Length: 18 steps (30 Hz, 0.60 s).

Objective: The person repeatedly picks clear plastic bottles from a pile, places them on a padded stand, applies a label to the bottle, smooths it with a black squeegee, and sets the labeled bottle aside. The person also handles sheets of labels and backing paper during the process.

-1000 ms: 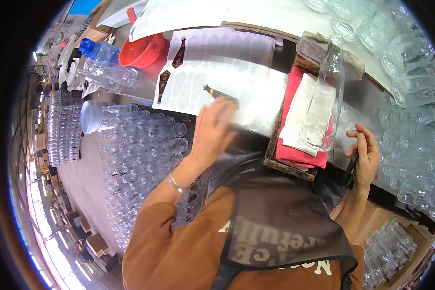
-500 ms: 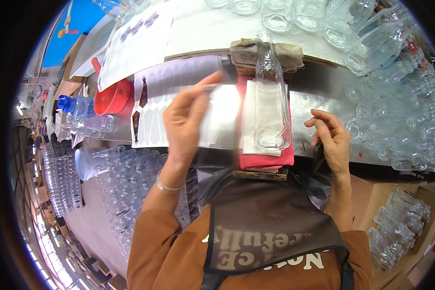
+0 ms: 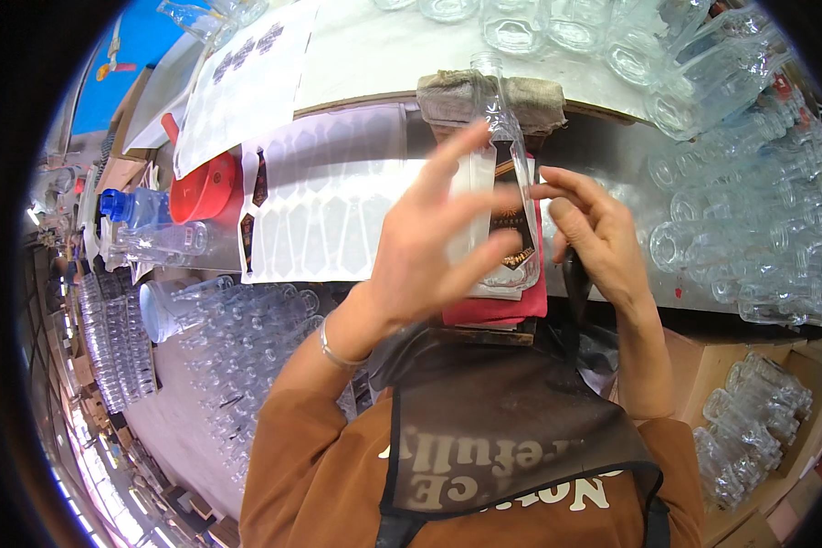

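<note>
A clear glass bottle (image 3: 490,84) lies on its back on a white cloth over a pink one, its neck resting on a rolled towel (image 3: 447,99). On its upper face sits a dark, pointed decal (image 3: 510,215) with gold print. My left hand (image 3: 434,228), smeared by motion, is spread over the bottle's left side and hides part of it. My right hand (image 3: 594,224) is at the bottle's right edge, fingertips close to the decal. A dark, flat tool (image 3: 575,281) is tucked in its lower fingers; its exact kind is hard to make out.
Left of the bottle lies a backing sheet (image 3: 324,242) with two dark decals (image 3: 260,178) left on it. Beyond are a red bowl (image 3: 205,187) and a blue-capped plastic bottle (image 3: 137,205). Glass bottles crowd the right (image 3: 749,219) and a cardboard box (image 3: 680,365).
A dark decal now lies on the bottle, which was bare before. My left hand has moved right and opened over the bottle; my right hand has come left to its edge.
</note>
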Tool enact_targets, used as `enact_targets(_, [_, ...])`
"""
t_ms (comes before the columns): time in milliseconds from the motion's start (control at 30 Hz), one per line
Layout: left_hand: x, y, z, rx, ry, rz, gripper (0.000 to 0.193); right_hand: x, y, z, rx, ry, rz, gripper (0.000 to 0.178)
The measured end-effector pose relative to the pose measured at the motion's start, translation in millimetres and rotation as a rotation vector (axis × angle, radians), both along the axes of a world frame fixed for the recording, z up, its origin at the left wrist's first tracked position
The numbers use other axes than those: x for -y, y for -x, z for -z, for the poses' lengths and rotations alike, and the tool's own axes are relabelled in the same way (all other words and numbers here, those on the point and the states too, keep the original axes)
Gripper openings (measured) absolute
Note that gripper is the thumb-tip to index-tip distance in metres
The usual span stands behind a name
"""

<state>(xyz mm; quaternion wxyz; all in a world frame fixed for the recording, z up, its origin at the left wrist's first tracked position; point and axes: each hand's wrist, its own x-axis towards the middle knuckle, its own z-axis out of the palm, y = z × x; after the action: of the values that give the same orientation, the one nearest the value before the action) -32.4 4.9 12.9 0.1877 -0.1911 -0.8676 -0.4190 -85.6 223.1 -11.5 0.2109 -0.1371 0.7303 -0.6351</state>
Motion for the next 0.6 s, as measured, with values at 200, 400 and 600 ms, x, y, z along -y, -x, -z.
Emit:
enact_targets(200, [0.2,16.1,27.0,0.092,-0.010,-0.118,0.057,17.7,3.0,-2.6,-0.140,-0.105,-0.024,0.052])
enact_targets(400, [0.4,17.9,27.0,0.094,-0.017,-0.119,0.057,19.1,3.9,-2.2,-0.135,-0.097,-0.011,0.049])
enact_targets(600, [0.5,11.2,31.0,0.152,-0.069,-0.137,0.073,10.9,4.0,2.3,-0.017,-0.009,-0.084,0.055])
